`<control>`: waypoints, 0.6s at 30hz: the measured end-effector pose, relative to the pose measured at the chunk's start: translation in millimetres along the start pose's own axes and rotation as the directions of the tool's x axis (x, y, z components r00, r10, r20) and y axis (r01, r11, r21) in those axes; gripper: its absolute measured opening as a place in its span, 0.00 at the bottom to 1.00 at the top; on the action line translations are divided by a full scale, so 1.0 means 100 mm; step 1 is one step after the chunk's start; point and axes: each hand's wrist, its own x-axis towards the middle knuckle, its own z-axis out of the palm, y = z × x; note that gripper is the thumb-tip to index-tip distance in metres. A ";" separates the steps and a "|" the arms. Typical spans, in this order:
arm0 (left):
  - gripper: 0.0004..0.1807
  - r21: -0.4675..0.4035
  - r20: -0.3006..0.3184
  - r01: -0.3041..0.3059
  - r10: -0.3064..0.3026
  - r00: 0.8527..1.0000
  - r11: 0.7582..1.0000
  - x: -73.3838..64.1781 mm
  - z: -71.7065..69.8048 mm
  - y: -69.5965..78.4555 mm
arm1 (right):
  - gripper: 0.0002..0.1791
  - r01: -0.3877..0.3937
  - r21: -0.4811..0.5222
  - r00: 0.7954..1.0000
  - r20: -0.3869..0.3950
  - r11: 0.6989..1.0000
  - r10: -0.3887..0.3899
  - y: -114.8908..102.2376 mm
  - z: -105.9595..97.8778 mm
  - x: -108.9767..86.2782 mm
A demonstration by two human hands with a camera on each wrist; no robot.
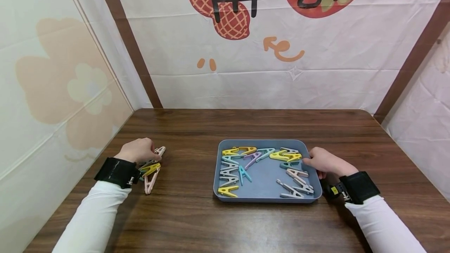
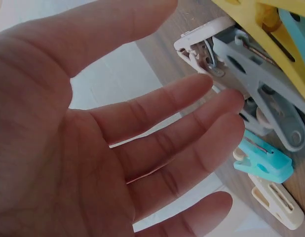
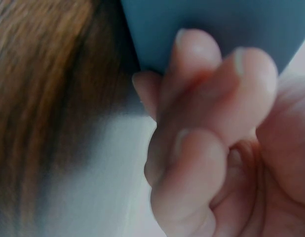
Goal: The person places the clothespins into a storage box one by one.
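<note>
A pile of clothespins (image 1: 152, 168) lies at the left of the bench (image 1: 190, 221), beside the left hand (image 1: 138, 150), its fingers (image 2: 165, 143) loosely extended, grasping nothing. Well apart, the blue-grey tray (image 1: 263, 184) carries more clothespins (image 1: 228, 191); the right hand (image 1: 328, 161) grips its right edge, fingers curled.

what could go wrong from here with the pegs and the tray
The pile of pegs by the left hand overlaps, so lifting one might drag or knock others loose.

The right hand has curled fingers against the right side of the tray; a sudden tug or tilt could slide the pegs inside the tray out of place.
</note>
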 end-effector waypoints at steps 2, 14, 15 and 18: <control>0.15 0.004 0.003 0.011 -0.011 1.000 1.000 0.00 -0.01 0.01 | 0.15 0.002 0.002 1.000 0.001 1.000 -0.002 0.00 -0.01 -0.01; 0.17 0.031 -0.032 0.011 -0.010 0.999 0.999 0.03 0.05 -0.02 | 0.15 -0.004 -0.006 1.000 0.001 1.000 0.004 0.02 -0.01 0.01; 0.17 0.031 -0.035 0.014 -0.013 0.999 0.999 0.04 0.05 -0.02 | 0.15 -0.002 -0.007 1.000 0.000 1.000 0.002 0.02 0.00 0.01; 0.16 0.031 -0.042 0.025 -0.024 0.999 0.999 0.04 0.06 -0.01 | 0.16 0.004 -0.011 1.000 -0.002 1.000 -0.005 0.01 0.00 0.00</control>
